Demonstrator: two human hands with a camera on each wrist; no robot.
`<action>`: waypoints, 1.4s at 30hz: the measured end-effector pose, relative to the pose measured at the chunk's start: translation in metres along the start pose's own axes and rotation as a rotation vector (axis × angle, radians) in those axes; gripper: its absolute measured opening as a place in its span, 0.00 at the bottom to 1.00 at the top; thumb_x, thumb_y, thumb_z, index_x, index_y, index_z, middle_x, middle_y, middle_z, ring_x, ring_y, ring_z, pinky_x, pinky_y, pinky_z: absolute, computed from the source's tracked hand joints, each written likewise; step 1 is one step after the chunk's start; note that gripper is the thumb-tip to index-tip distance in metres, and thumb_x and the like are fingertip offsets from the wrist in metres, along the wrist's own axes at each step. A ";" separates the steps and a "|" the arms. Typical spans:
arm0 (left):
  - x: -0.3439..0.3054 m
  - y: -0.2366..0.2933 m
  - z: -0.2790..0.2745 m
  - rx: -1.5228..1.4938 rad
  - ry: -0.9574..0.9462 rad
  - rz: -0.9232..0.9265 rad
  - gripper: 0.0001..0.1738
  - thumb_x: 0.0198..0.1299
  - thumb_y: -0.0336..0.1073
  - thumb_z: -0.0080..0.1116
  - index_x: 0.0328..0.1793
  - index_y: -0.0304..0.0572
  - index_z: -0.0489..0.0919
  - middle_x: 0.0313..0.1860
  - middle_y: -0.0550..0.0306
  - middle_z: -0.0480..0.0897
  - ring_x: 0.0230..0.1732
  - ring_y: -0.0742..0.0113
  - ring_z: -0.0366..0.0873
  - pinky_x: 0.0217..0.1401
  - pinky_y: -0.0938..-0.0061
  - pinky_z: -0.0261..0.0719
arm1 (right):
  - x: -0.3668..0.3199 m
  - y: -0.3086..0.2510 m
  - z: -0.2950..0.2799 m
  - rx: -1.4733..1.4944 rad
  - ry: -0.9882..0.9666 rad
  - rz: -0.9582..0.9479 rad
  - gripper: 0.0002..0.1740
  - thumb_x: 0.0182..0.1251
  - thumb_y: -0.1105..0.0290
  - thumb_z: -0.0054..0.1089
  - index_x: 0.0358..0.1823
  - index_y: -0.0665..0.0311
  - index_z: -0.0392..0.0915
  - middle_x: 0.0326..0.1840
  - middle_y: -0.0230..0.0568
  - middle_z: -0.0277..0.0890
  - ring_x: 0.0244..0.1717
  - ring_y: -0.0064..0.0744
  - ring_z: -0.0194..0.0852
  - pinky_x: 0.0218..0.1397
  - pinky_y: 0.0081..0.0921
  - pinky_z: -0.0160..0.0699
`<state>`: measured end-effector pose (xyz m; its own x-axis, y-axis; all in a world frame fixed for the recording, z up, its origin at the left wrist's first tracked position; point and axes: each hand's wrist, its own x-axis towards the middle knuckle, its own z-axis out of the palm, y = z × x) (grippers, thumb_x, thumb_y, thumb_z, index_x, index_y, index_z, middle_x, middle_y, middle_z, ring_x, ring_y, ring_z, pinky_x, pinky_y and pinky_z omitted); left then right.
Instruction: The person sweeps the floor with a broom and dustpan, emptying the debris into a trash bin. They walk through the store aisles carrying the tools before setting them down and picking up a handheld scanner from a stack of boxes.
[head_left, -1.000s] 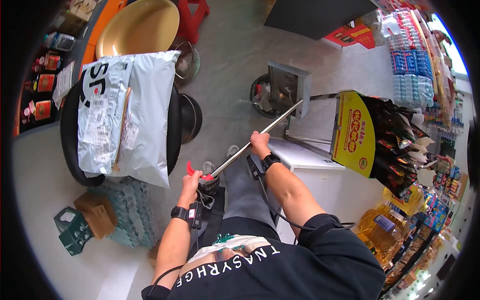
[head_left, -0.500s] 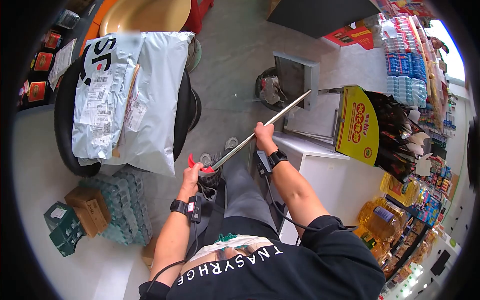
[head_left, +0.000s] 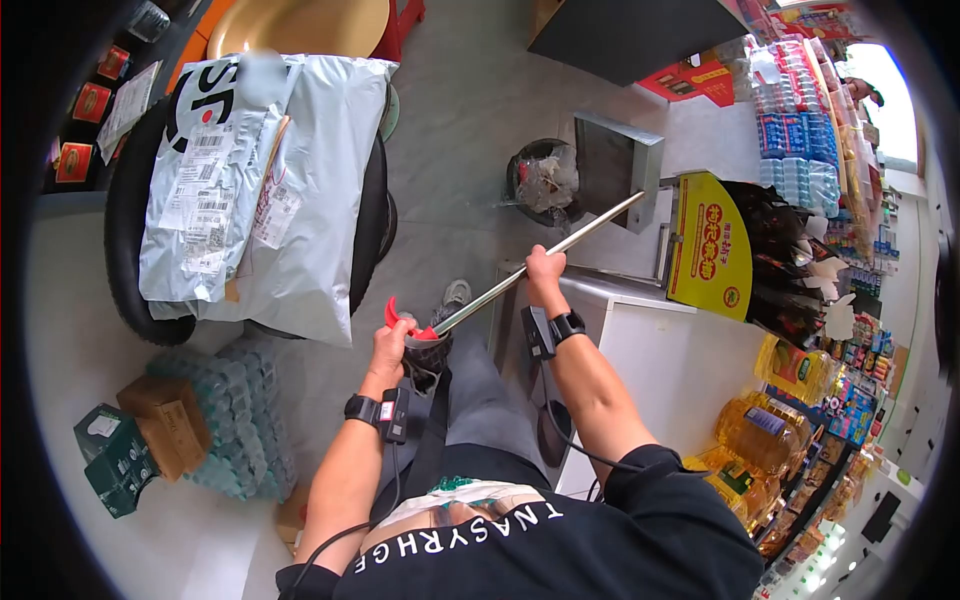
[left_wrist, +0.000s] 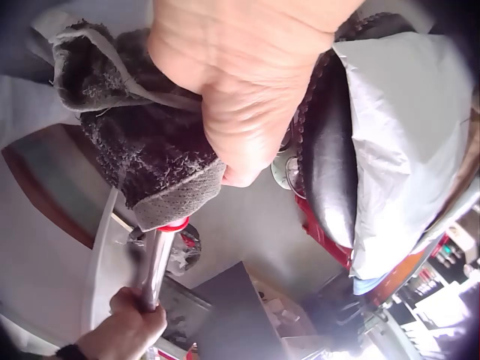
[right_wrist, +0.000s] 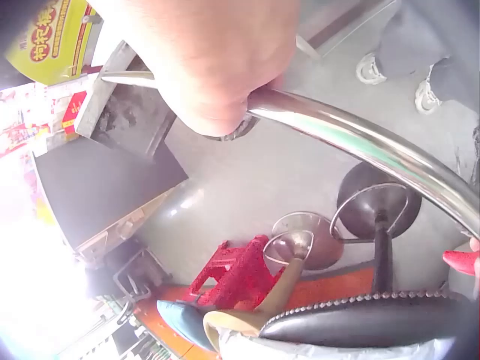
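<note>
And here were both hands on the mop, one at each end of the working stretch! The left hand (head_left: 388, 352) had its fingers curled on the red piece (head_left: 393, 312) at the head end, right up against the dark cloth (left_wrist: 157, 157); just how the fingertips lay could not be told. Further along, the right hand (head_left: 545, 272) was wrapped round the metal pole (head_left: 485, 300), a proper closed grip.

The mop ran slantwise in front of the body, cloth low by a shoe (head_left: 457, 292), bare tip up over the metal tray (head_left: 650, 165). Touching it? That could not be told from here. The bin (head_left: 514, 185), rubbish in its mouth, sat right beside that tray, and the white cabinet (head_left: 650, 370) stood near the right forearm. Over on the left, the big parcel (head_left: 320, 200) rested on a black seat (head_left: 125, 250), apart from the mop.

So this looked like a handling stage: the mop steadied at two points, its head end under the left hand's control. Any next move seemed to call for a firm right hand on that smooth pole, a secure left hand on the red piece, and care with the far tip around tray and bin.
</note>
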<state>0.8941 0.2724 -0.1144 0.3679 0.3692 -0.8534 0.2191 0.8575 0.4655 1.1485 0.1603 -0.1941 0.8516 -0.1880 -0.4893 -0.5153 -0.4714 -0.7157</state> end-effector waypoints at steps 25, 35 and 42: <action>-0.005 -0.002 -0.001 -0.066 0.038 -0.006 0.08 0.46 0.34 0.54 0.25 0.34 0.75 0.21 0.58 0.76 0.24 0.71 0.72 0.28 0.78 0.69 | -0.015 -0.016 -0.003 0.051 -0.158 0.086 0.12 0.49 0.74 0.47 0.31 0.78 0.62 0.23 0.49 0.66 0.21 0.34 0.68 0.22 0.33 0.66; 0.004 0.002 0.007 -0.016 0.036 0.004 0.07 0.47 0.33 0.53 0.27 0.36 0.73 0.21 0.58 0.74 0.24 0.70 0.72 0.28 0.77 0.71 | -0.002 0.006 -0.008 0.071 -0.126 0.091 0.08 0.47 0.75 0.47 0.19 0.75 0.64 0.16 0.40 0.63 0.15 0.27 0.61 0.16 0.28 0.59; 0.010 -0.006 0.011 0.136 0.023 0.039 0.05 0.46 0.31 0.52 0.26 0.36 0.73 0.21 0.57 0.75 0.23 0.70 0.72 0.29 0.77 0.70 | 0.007 0.031 -0.017 0.124 -0.067 0.156 0.07 0.48 0.75 0.46 0.22 0.75 0.64 0.16 0.39 0.64 0.16 0.24 0.61 0.18 0.26 0.60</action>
<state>0.9065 0.2663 -0.1229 0.3578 0.4107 -0.8386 0.3261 0.7866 0.5243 1.1399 0.1300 -0.2117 0.7544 -0.1912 -0.6280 -0.6519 -0.3308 -0.6823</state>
